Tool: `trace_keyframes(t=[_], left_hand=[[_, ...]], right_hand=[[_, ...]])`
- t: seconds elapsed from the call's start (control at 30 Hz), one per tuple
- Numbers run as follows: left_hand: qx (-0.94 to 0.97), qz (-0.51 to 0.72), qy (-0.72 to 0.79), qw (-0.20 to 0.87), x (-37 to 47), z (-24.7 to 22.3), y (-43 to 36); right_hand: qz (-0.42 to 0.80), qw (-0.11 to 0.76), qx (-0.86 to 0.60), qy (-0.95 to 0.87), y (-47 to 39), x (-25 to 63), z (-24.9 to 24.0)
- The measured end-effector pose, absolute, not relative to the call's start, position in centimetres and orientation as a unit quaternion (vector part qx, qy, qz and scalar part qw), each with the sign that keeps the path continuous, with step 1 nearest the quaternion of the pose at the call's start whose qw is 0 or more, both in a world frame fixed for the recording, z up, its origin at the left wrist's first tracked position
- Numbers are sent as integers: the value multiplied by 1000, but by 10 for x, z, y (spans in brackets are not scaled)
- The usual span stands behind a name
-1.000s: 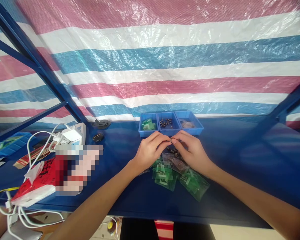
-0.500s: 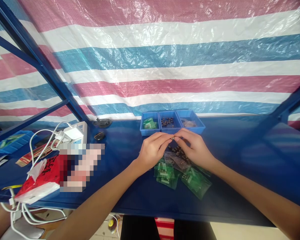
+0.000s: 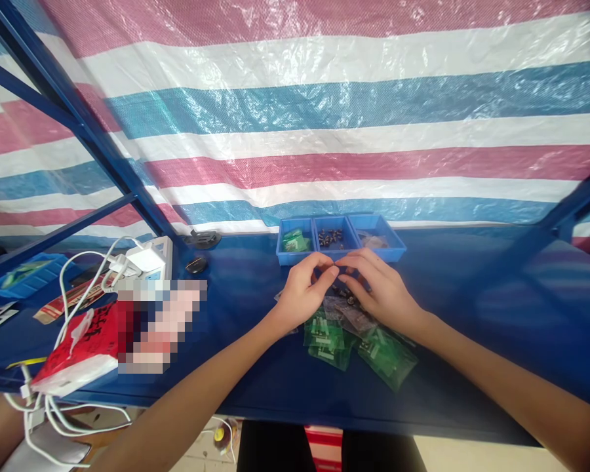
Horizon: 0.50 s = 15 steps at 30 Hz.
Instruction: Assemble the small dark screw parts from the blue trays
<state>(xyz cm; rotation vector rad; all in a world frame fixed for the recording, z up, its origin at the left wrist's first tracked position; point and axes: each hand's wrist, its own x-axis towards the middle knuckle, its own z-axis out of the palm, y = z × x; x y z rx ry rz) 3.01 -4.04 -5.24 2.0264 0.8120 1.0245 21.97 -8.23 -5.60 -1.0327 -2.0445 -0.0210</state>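
Observation:
My left hand (image 3: pixel 305 288) and my right hand (image 3: pixel 381 288) meet fingertip to fingertip above the table, just in front of the blue bins. Thumb and fingers of both are closed in a pinch around a small metal part, now mostly hidden by the fingertips. Beneath the hands lies a loose pile of small metal parts (image 3: pixel 350 299), partly covered by my right hand. Nearer to me are a clear plastic bag (image 3: pixel 347 316), green packets (image 3: pixel 324 337) with white labels and another green packet (image 3: pixel 388 360).
Behind the hands stand three joined blue bins: one with green packets (image 3: pixel 295 241), one with small metal parts (image 3: pixel 330 237), one with clear bags (image 3: pixel 373 241). Leftward are a black mouse (image 3: pixel 196 265), a power strip (image 3: pixel 164 259) with white cables, and a red package (image 3: pixel 86 337).
The small metal part that showed between my fingertips is now mostly covered. My fingers have curled and shifted around it, and the hands stay in nearly the same place.

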Motion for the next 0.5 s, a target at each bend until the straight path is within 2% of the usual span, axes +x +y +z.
trace_keyframes(t=[0.17, 0.37, 0.5], left_hand=[[759, 367, 301, 445, 31, -50, -39], [760, 352, 290, 463, 30, -48, -37], [760, 361, 303, 448, 28, -48, -33]], right_hand=[[4, 419, -406, -812, -81, 220, -56], [70, 421, -425, -798, -85, 218, -53], [60, 425, -440, -789, -85, 220, -50]])
